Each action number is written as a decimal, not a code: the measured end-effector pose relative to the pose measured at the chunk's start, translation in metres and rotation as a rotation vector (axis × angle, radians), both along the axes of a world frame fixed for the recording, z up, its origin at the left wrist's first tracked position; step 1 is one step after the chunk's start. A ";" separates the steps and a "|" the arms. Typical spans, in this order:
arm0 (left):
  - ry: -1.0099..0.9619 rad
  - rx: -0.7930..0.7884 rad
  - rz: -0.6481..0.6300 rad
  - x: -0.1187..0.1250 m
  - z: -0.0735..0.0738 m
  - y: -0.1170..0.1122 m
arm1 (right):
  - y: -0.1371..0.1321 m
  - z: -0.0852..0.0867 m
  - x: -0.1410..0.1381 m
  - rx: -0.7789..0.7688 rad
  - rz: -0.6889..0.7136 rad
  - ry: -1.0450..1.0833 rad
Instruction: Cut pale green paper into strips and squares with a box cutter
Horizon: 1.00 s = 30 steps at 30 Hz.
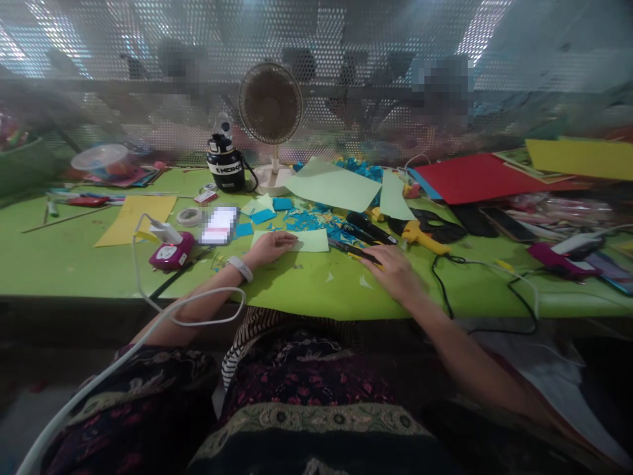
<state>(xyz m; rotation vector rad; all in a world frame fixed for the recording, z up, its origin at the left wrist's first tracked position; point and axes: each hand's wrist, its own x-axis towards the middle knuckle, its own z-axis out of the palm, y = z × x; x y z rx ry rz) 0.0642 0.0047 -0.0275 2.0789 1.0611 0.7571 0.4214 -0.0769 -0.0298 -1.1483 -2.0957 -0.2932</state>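
Observation:
My left hand lies flat on the green table, its fingers stretched onto the left end of a small pale green paper strip. A white band sits on that wrist. My right hand rests palm down further right, fingers extended and reaching a black and yellow craft knife. Whether the fingers press or grip the knife is unclear. Blue paper scraps lie just beyond the strip.
A yellow glue gun with a black cord, black scissors, large pale green, red and yellow sheets, a tape roll, a pink device with white cable, a black bottle and a fan crowd the table.

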 end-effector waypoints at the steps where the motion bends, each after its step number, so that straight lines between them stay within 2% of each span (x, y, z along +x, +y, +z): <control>1: 0.050 0.053 -0.016 0.000 0.001 -0.001 | 0.001 0.000 0.000 -0.018 0.024 0.004; 5: 0.342 0.234 -0.082 0.002 0.004 -0.006 | 0.011 -0.002 0.001 -0.130 0.091 0.022; 9: 0.596 0.245 -0.122 0.007 0.008 -0.014 | 0.023 -0.001 0.007 -0.237 0.067 -0.004; 13: 0.723 0.257 -0.132 0.011 0.011 -0.019 | 0.031 0.005 0.011 -0.357 0.099 -0.110; 21: 0.776 0.273 -0.155 0.011 0.015 -0.021 | 0.040 0.011 0.008 -0.397 0.164 -0.131; 30: 0.659 0.262 -0.166 0.009 0.008 -0.016 | 0.032 0.009 0.019 -0.375 0.185 -0.123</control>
